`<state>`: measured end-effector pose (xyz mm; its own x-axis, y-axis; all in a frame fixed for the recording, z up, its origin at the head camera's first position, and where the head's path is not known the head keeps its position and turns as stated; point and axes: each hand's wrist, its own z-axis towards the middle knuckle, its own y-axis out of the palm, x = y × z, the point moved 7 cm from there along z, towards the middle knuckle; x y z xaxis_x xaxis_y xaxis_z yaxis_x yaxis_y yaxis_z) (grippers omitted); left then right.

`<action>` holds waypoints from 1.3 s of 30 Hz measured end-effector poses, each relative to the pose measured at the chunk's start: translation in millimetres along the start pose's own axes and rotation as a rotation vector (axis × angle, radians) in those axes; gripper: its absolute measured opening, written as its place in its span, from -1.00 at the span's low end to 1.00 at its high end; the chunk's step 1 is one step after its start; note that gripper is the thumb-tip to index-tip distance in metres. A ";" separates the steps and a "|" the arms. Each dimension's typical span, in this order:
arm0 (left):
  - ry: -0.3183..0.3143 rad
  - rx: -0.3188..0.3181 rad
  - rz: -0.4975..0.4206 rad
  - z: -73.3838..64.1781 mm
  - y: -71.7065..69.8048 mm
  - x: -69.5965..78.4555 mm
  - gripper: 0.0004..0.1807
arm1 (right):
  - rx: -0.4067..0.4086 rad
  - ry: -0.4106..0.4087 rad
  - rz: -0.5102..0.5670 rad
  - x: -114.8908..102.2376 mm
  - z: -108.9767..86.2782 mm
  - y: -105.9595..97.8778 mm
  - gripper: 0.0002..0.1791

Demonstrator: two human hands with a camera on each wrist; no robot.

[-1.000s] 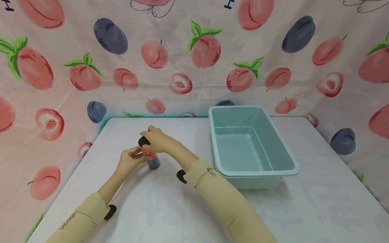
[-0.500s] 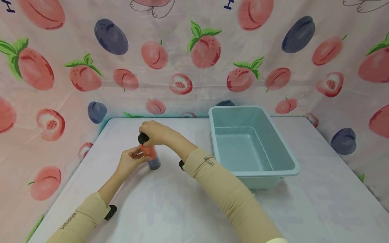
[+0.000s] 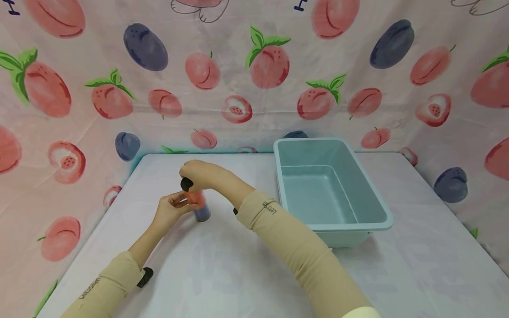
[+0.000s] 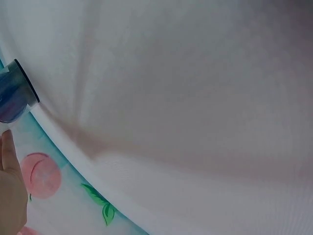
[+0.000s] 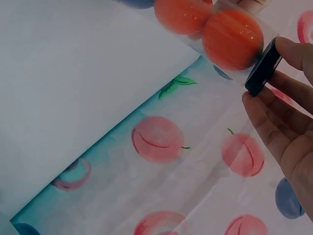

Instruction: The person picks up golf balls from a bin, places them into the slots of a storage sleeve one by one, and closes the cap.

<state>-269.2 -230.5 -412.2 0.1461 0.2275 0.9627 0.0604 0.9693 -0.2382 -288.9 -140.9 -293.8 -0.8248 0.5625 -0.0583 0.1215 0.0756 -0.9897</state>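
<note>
A clear tube (image 3: 203,214) stands tilted at the left of the table, a black lid (image 3: 186,184) at its upper end. Orange balls (image 5: 233,40) fill its upper part, with blue below. My left hand (image 3: 169,213) holds the tube's side between thumb and fingers. From above, my right hand (image 3: 203,174) grips the lid; in the right wrist view its thumb and fingertips pinch the lid's rim (image 5: 264,66). The left wrist view catches only the tube's dark lower end (image 4: 18,90) and part of a hand (image 4: 12,191).
A pale blue-green plastic basin (image 3: 333,227) stands on the right of the white-covered table (image 3: 222,274). A fruit-print cloth (image 3: 238,57) hangs behind and along both sides.
My right hand has turned around the lid, its raised fingers now folded over it, and its forearm has shifted slightly. The left hand and the tube's lower end stay in place.
</note>
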 end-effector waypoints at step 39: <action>0.065 -0.004 0.043 1.1 1.1 3.6 -0.54 | -0.149 0.007 -0.047 -4.9 4.7 0.7 -0.76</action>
<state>-269.6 -228.5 -408.8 0.2124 0.2620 0.9414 0.0568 0.9584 -0.2796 -287.4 -147.4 -294.9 -0.8276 0.5612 -0.0109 0.1641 0.2233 -0.9608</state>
